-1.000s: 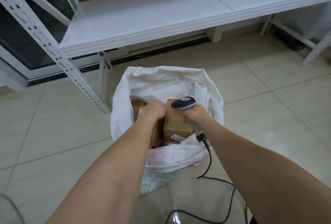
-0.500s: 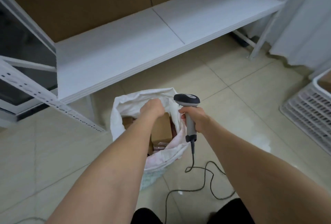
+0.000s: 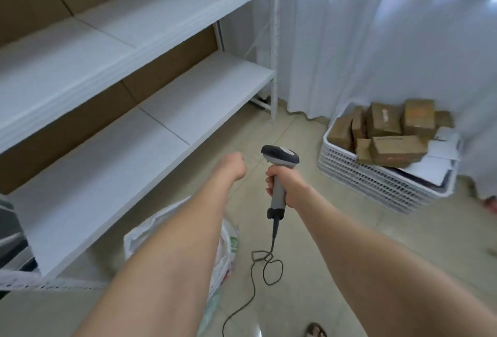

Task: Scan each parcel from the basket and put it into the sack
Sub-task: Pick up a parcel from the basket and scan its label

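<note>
Shelf unit [image 3: 161, 89]: stands at left, its front edges running diagonally to the corner post. Sack [image 3: 142, 234]: on the floor just beside the lower shelf edge, partly hidden under the left forearm. Left hand [image 3: 234, 166]: fingers curled in, nothing visible in them. Right hand [image 3: 286, 187]: fingers wrapped around the scanner [image 3: 281, 157] handle; the cable [image 3: 269, 266] loops below. Bare floor [image 3: 309, 126] separates the hands from the basket [image 3: 376, 186], which stands at right against the curtain [image 3: 376, 40]. Parcels [image 3: 387, 132] pile above its rim.
</note>
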`<action>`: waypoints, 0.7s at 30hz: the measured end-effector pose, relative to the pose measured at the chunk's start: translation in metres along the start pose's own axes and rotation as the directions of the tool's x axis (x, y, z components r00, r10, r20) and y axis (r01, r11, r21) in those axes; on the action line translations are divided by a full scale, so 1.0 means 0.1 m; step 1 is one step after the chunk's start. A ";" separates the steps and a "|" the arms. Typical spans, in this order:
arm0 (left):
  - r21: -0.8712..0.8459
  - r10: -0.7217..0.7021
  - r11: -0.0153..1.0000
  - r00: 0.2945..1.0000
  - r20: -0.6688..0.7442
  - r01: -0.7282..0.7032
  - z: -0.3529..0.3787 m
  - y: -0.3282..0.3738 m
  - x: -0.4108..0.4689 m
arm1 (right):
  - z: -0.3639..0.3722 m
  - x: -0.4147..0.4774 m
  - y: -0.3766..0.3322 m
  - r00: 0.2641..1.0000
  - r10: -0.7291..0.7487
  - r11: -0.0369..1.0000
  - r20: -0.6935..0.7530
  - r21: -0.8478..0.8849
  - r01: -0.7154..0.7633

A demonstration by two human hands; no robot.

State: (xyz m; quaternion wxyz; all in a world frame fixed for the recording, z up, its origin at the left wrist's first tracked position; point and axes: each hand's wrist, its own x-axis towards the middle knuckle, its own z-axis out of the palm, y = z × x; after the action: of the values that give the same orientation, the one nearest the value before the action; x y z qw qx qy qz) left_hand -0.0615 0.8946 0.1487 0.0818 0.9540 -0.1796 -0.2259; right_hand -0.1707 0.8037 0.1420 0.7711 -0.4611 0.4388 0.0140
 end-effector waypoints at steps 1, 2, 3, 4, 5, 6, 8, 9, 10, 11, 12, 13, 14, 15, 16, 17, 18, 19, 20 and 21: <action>0.010 0.033 0.999 0.999 -0.010 -0.033 -0.10 0.25 0.00 | -0.13 -0.05 -0.16 1.000 -0.011 0.999 -0.020 0.033 0.011; 0.020 0.068 0.997 0.997 -0.021 -0.068 -0.19 0.49 0.00 | -0.26 -0.10 -0.31 0.999 -0.018 0.998 -0.036 0.066 0.020; 0.031 0.100 0.995 0.994 -0.033 -0.099 -0.28 0.74 0.01 | -0.40 -0.15 -0.45 0.999 -0.021 0.995 -0.048 0.095 0.026; 0.041 0.132 0.991 0.990 -0.050 -0.130 -0.35 0.99 0.03 | -0.55 -0.18 -0.59 0.998 -0.028 0.992 -0.060 0.125 0.035; 0.048 0.161 0.986 0.985 -0.060 -0.158 -0.42 1.23 0.05 | -0.69 -0.20 -0.73 0.997 -0.040 0.987 -0.071 0.150 0.050; 0.051 0.191 0.981 0.980 -0.064 -0.188 -0.45 1.46 0.06 | -0.84 -0.22 -0.85 0.995 -0.055 0.983 -0.083 0.168 0.068; 0.060 0.241 0.970 0.969 -0.056 -0.238 -0.48 1.88 0.07 | -1.14 -0.26 -1.09 0.991 -0.070 0.976 -0.112 0.197 0.091; 0.069 0.259 0.964 0.965 -0.045 -0.256 -0.48 2.07 0.08 | -1.29 -0.27 -1.20 0.989 -0.074 0.972 -0.131 0.211 0.101; 0.075 0.276 0.959 0.960 -0.035 -0.273 -0.47 2.25 0.09 | -1.44 -0.26 -1.29 0.985 -0.077 0.968 -0.153 0.225 0.110; 0.076 0.289 0.955 0.957 -0.026 -0.286 -0.47 2.42 0.11 | -1.58 -0.25 -1.38 0.982 -0.071 0.963 -0.172 0.245 0.113; 0.076 0.306 0.950 0.952 -0.021 -0.304 -0.47 2.58 0.15 | -1.72 -0.23 -1.47 0.981 -0.062 0.957 -0.185 0.268 0.111; 0.074 0.319 0.945 0.948 -0.013 -0.318 -0.46 2.75 0.18 | -1.85 -0.21 -1.56 0.979 -0.052 0.950 -0.197 0.294 0.110; 0.073 0.333 0.941 0.943 -0.007 -0.332 -0.44 2.92 0.24 | -1.99 -0.17 -1.64 0.976 -0.045 0.942 -0.212 0.318 0.113; 0.073 0.345 0.936 0.939 0.002 -0.344 -0.43 3.08 0.30 | -2.12 -0.12 -1.72 0.973 -0.042 0.934 -0.228 0.336 0.119; 0.074 0.361 0.930 0.932 0.012 -0.361 -0.41 3.25 0.38 | -2.25 -0.05 -1.81 0.969 -0.040 0.929 -0.242 0.348 0.126; 0.072 0.377 0.923 0.926 0.023 -0.378 -0.38 3.41 0.46 | -2.37 0.02 -1.89 0.966 -0.039 0.925 -0.254 0.356 0.131; 0.069 0.393 0.916 0.919 0.036 -0.394 -0.35 3.58 0.55 | -2.50 0.11 -1.98 0.964 -0.034 0.921 -0.265 0.366 0.133; 0.067 0.406 0.910 0.913 0.050 -0.408 -0.32 3.75 0.67 | -2.63 0.22 -2.07 0.962 -0.024 0.916 -0.273 0.380 0.130; 0.066 0.421 0.903 0.905 0.065 -0.424 -0.28 3.92 0.80 | -2.75 0.34 -2.17 0.959 -0.010 0.909 -0.283 0.397 0.126; 0.060 0.434 0.896 0.897 0.082 -0.440 -0.25 4.11 0.95 | -2.88 0.46 -2.27 0.956 0.003 0.902 -0.294 0.413 0.125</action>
State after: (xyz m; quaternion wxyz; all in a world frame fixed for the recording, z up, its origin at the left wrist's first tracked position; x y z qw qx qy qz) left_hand -0.0963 0.4818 0.2300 0.0875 0.8836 -0.4004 -0.2263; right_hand -0.2372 0.4471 0.2143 0.7811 -0.2919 0.5238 -0.1740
